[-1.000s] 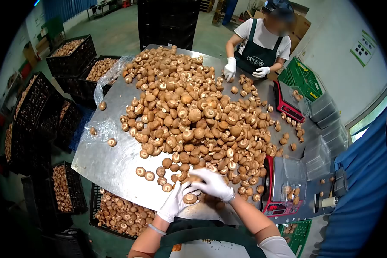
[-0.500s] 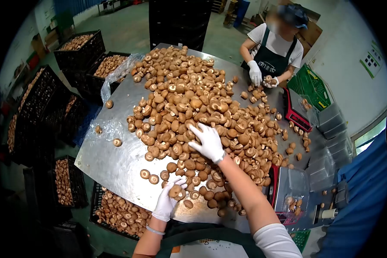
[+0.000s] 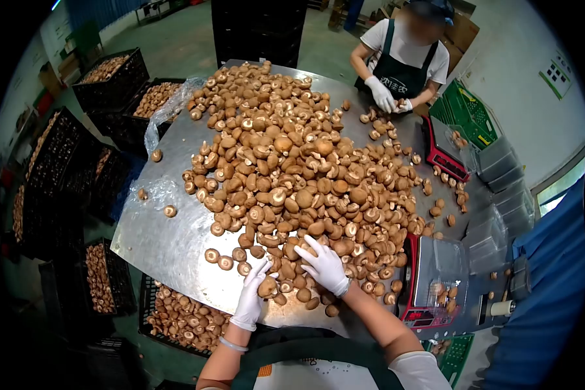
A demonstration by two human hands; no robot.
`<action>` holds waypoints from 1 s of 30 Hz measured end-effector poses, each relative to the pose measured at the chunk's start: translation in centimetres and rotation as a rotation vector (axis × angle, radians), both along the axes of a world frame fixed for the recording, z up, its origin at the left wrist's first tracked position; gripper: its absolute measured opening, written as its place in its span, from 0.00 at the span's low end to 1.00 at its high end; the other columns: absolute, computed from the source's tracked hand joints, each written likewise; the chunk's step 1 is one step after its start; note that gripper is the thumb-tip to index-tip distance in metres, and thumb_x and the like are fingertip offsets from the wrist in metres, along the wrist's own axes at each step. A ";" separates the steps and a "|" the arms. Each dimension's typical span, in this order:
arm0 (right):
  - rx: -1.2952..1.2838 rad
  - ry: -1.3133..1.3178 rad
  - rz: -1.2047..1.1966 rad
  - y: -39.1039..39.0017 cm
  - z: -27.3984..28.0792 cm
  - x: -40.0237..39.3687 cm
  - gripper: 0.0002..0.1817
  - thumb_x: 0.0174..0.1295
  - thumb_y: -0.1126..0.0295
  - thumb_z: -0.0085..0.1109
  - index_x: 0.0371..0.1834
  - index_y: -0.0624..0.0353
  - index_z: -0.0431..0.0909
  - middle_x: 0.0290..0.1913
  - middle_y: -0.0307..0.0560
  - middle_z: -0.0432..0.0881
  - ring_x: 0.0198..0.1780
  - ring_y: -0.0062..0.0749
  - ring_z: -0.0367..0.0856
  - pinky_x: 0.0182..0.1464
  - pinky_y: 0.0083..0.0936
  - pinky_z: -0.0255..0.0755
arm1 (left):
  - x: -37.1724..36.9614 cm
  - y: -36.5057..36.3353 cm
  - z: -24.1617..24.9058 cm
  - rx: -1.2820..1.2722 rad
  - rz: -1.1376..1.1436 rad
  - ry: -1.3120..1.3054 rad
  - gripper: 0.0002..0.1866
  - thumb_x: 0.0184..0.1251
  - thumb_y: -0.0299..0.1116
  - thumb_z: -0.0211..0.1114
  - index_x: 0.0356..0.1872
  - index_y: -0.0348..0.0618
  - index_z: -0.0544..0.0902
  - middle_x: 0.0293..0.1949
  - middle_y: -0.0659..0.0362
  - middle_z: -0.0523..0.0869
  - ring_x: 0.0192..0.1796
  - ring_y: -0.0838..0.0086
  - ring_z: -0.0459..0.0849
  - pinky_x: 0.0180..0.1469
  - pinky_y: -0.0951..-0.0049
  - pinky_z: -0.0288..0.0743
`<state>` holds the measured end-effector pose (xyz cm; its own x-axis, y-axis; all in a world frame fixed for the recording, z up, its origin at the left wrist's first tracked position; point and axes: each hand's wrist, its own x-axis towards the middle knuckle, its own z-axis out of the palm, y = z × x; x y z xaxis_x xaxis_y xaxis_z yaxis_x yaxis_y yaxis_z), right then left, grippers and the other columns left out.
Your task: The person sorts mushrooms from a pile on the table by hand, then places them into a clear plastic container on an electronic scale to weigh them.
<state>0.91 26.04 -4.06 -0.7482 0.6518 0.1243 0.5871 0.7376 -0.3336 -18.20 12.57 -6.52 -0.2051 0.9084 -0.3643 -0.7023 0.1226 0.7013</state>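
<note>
Your left hand cups a mushroom; your right hand, fingers spread, presses the mushroom pile at its near edge. Most mushrooms remain heaped on the worktop; few sit in the tray on the scale right of the pile.

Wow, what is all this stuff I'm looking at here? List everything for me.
mushrooms: too many to count, brown, heaped on the table
table: one, bare metal, centre
crates: several, black, holding mushrooms, on the floor at left
plastic sheet: one, clear, table's far left edge
scales: two, red, table's right side
clear trays: stacks, right
green crates: far right
co-worker: one, white shirt, dark apron, white gloves, far end
left hand: white glove, on a mushroom at the near edge
right hand: white glove, fingers spread on the pile
</note>
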 end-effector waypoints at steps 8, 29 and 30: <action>-1.287 1.136 -0.236 1.7 1.9 0.6 0.36 0.69 0.65 0.57 0.77 0.54 0.52 0.69 0.55 0.68 0.61 0.36 0.76 0.65 0.33 0.70 | 0.3 0.0 3.3 -0.014 -0.221 0.009 0.20 0.78 0.37 0.46 0.62 0.35 0.75 0.48 0.49 0.86 0.50 0.67 0.85 0.50 0.73 0.80; -1.294 0.729 -0.095 -2.6 2.4 1.1 0.22 0.71 0.66 0.56 0.65 0.62 0.71 0.45 0.42 0.81 0.46 0.24 0.80 0.53 0.22 0.74 | 3.6 0.9 5.2 0.134 -0.071 1.096 0.35 0.61 0.26 0.67 0.71 0.37 0.65 0.62 0.47 0.77 0.64 0.59 0.77 0.64 0.67 0.71; -1.191 0.622 -0.071 -3.0 2.4 0.8 0.25 0.68 0.69 0.60 0.68 0.61 0.69 0.45 0.40 0.81 0.48 0.22 0.79 0.56 0.23 0.73 | 3.5 0.8 5.1 0.174 -0.042 1.169 0.34 0.60 0.26 0.67 0.70 0.36 0.67 0.59 0.46 0.78 0.62 0.57 0.78 0.62 0.68 0.72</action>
<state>1.71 23.08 -1.68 -0.7354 0.6349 -0.2370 0.1300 -0.2111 -0.9688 -14.69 13.35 -1.40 -0.3006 0.9412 0.1541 0.3794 -0.0302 0.9248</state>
